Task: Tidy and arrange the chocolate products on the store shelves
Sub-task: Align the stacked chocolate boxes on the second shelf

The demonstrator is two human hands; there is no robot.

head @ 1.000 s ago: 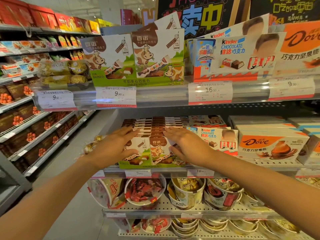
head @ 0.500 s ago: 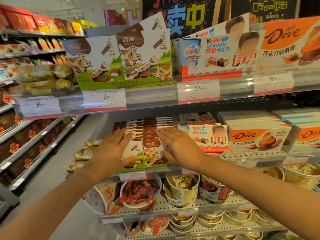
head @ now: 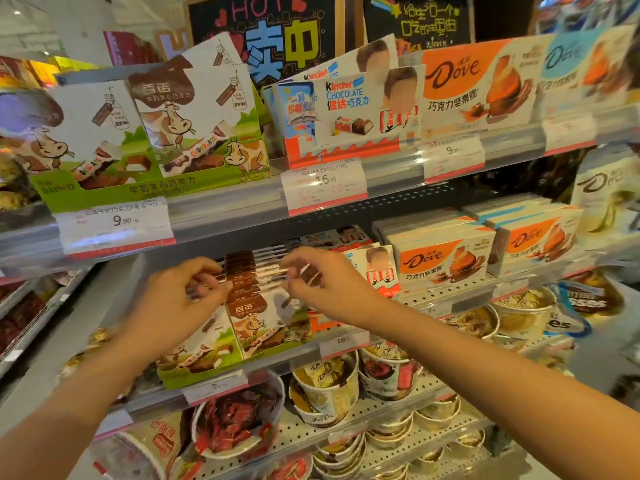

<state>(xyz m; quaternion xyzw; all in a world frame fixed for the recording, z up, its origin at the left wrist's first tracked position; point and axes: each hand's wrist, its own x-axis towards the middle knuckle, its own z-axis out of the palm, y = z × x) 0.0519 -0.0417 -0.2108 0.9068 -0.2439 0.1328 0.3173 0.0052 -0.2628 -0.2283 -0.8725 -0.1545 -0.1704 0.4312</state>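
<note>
While half a second back both palms were lying flat on the tops of the cow-print chocolate boxes (head: 263,317), now the fingers have curled in and started picking at them. The left hand (head: 176,299) has its fingertips hooked over the top edges of the left-hand row, and the right hand (head: 325,289) looks like it's pinching the top of one or two boxes in the right-hand row (motion blur is heavy there, so I can't say how many it's got).

So the flat pressing looks done and this reads to me as the start of squaring up or pulling boxes forward. The boxes sit in their green display tray (head: 194,372) at the front edge of the middle shelf (head: 460,303), towards its left end, with the Kinder boxes (head: 377,271) just beside them on the right and the orange Dove boxes (head: 446,258) further along. The front box leans a bit and the rows behind don't look flush.

Head has swung too, so the view is closer in and tilted. The upper shelf (head: 391,171) still carries its matching display of cow boxes (head: 166,133), untouched. The tubs (head: 329,386) below aren't part of this step as far as I can tell.
</note>
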